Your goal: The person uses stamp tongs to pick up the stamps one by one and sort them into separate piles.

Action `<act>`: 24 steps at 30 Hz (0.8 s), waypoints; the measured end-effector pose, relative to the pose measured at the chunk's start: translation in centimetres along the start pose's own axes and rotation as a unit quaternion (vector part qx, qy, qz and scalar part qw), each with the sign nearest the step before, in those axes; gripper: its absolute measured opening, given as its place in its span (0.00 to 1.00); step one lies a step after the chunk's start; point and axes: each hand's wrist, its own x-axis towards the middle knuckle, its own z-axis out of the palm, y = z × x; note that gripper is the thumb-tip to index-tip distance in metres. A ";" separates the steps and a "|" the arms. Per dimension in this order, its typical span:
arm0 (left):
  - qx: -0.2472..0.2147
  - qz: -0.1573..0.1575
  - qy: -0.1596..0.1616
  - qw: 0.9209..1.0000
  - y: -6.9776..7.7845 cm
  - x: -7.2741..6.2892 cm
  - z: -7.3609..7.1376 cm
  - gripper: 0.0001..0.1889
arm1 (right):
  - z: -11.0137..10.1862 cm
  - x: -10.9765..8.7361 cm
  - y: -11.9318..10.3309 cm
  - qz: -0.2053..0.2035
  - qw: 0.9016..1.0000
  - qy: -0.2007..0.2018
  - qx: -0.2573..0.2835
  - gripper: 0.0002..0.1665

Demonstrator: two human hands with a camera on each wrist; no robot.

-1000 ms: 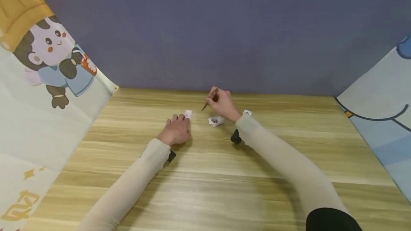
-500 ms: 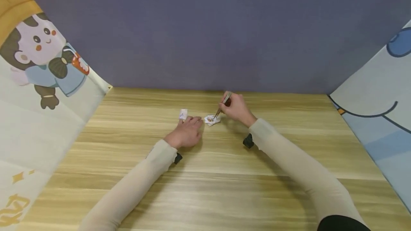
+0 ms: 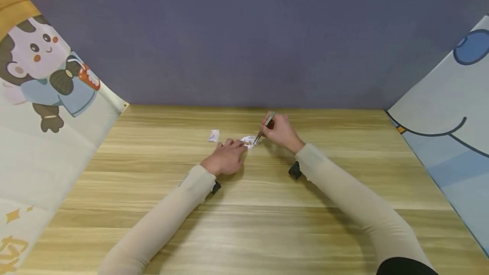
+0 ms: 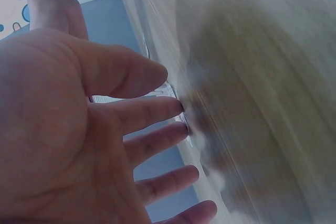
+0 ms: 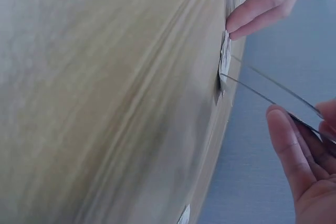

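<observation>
In the head view a small pile of little white printed cards point(image 3: 248, 141) lies on the table between my hands. My right hand point(image 3: 282, 132) pinches a pair of metal tweezers point(image 3: 269, 119), whose tips point down onto the pile. The right wrist view shows the two prongs of the tweezers point(image 5: 252, 90) spread apart, one tip right at the cards point(image 5: 225, 59). My left hand point(image 3: 226, 158) lies palm down with extended fingers, fingertips touching the pile's left edge. In the left wrist view these fingers point(image 4: 152, 111) are spread.
A single small card point(image 3: 214, 135) lies left of the pile, beyond the left hand. Another small card point(image 5: 185, 214) shows low in the right wrist view. A dark blue-grey panel point(image 3: 244, 41) rises behind the wooden table point(image 3: 259, 224), with printed cartoon sheets at both sides.
My left hand has moved right, from the single card to the pile. The right hand has brought the tweezers from beyond the pile down onto it. The head view has shifted slightly.
</observation>
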 end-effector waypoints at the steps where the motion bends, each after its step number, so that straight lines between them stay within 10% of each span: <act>1: 0.001 0.001 0.002 1.000 0.0 0.1 0.0 0.26 | 0.0 0.1 0.1 0.000 1.000 0.000 -0.002 0.05; 24: 0.002 -0.016 0.005 1.000 0.6 2.2 -0.6 0.26 | -0.9 2.1 1.4 0.001 1.000 -0.012 0.010 0.04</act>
